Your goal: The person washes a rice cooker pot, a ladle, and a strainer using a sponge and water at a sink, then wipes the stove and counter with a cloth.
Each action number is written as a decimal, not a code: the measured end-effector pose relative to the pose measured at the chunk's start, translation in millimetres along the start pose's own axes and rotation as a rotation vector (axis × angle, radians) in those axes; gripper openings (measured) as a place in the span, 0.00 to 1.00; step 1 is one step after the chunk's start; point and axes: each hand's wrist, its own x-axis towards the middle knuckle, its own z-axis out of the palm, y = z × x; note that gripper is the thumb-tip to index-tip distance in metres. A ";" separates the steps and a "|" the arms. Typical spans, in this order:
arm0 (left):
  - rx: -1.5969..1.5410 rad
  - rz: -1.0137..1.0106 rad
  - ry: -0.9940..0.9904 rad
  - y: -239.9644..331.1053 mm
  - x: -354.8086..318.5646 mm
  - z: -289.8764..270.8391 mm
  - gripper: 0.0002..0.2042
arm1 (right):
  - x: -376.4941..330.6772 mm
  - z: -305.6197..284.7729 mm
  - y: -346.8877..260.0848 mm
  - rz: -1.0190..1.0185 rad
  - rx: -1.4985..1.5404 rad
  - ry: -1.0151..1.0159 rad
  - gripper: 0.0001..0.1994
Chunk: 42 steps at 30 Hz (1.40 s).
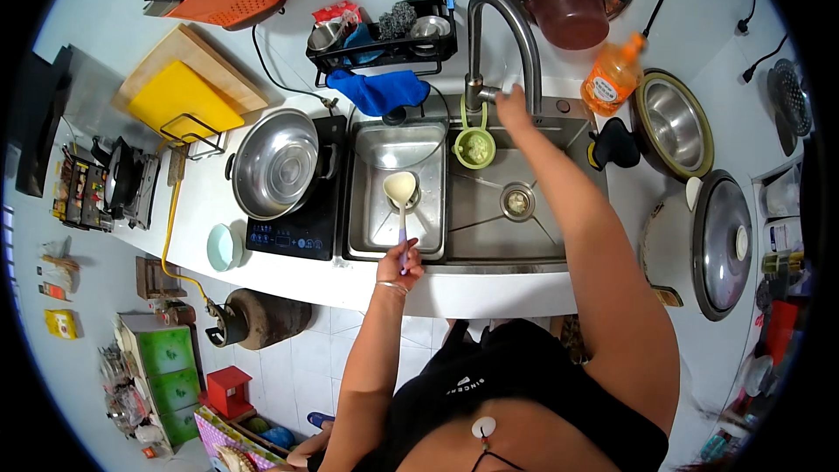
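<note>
My left hand (401, 265) is closed round the purple handle of a ladle (400, 186) with a cream-coloured bowl. The ladle's bowl hangs over the left basin (363, 218) of the steel sink. My right hand (513, 107) reaches across the right basin (476, 236) to the lever (491, 93) of the tall curved faucet (474, 26), its fingers on the lever and slightly blurred. Just left of that hand, a green strainer (474, 148) with pale scraps in it hangs from the faucet base. More pale bits lie in the right basin's drain (517, 202).
A steel pot (275, 162) stands on the black induction cooker (293, 240) to the left, near a pale blue bowl (225, 247). A blue cloth (377, 91) drapes from the black rack (384, 51). Right of the sink are an orange bottle (606, 79) and a lidded pot (722, 245).
</note>
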 end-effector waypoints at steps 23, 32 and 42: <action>0.418 -0.402 -0.102 -91.3 3.0 158.3 0.12 | 69.4 31.1 63.0 0.354 0.540 -0.359 0.25; 1.637 0.218 -0.094 -116.0 40.8 101.2 0.13 | -47.2 8.1 163.1 0.291 -0.039 -0.400 0.23; 2.531 0.648 0.088 -119.3 17.6 122.3 0.28 | -100.4 -8.7 175.9 0.770 0.527 -0.561 0.19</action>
